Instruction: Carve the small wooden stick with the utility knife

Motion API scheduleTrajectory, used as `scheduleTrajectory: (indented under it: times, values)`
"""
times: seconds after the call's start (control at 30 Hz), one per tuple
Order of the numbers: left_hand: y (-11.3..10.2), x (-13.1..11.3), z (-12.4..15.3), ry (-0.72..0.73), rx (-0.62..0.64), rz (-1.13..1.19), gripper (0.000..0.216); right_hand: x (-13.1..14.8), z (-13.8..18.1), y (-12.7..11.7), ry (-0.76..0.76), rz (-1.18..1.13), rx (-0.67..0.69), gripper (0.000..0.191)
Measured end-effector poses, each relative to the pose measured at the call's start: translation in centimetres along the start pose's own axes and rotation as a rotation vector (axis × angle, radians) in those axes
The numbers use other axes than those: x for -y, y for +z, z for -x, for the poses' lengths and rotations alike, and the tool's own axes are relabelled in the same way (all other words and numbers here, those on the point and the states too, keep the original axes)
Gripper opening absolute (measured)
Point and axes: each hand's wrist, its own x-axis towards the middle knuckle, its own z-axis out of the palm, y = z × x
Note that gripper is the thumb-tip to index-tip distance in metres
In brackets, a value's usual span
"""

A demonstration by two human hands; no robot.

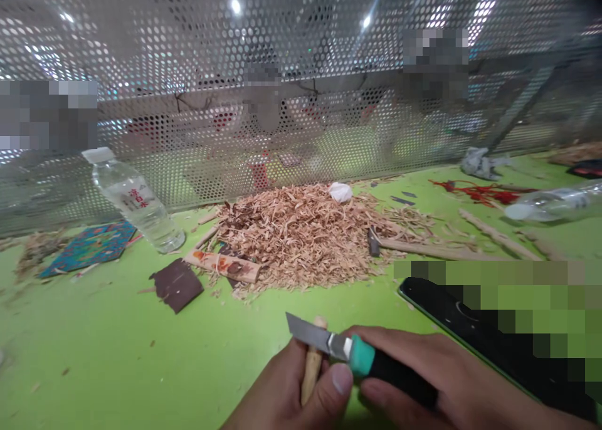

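Note:
My left hand (286, 392) is closed round a short pale wooden stick (311, 364) held nearly upright at the bottom middle, with its thumb pressed against the knife's metal collar. My right hand (437, 380) grips a carving knife (350, 351) by its black and teal handle. The blade points left and lies across the top of the stick. Beyond both hands a large heap of wood shavings (301, 232) covers the green table (117, 355).
A clear water bottle (136, 201) leans at the left beside a patterned blue card (89, 248). Nearby lie a dark brown sandpaper piece (176, 284) and a painted wooden strip (223, 265). A black phone (470, 330) sits at right. A perforated metal screen (301, 104) closes the back.

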Motion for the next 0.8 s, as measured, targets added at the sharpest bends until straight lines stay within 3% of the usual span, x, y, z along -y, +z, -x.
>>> scheduleTrajectory:
  times: [0.13,0.4,0.53,0.67,0.8]
  values:
    - [-0.1,-0.6,0.0,-0.012,-0.004,0.073,0.055,0.2,0.2,0.0,0.079,-0.178,-0.132,0.031]
    - [0.5,0.0,-0.3,-0.131,-0.109,0.353,0.051,-0.6,-0.6,0.5,0.183,-0.305,-0.153,0.047]
    - [-0.3,0.2,-0.7,-0.250,-0.033,0.411,0.069,-0.6,-0.7,0.5,0.223,-0.341,-0.221,0.052]
    - [-0.8,0.0,-1.1,-0.324,0.015,0.508,0.073,-0.9,-0.4,0.7,0.331,-0.436,-0.180,0.049]
    - [-0.3,0.5,-0.9,-0.277,-0.013,0.526,0.068,-0.6,-0.5,0.6,0.244,-0.326,-0.215,0.044]
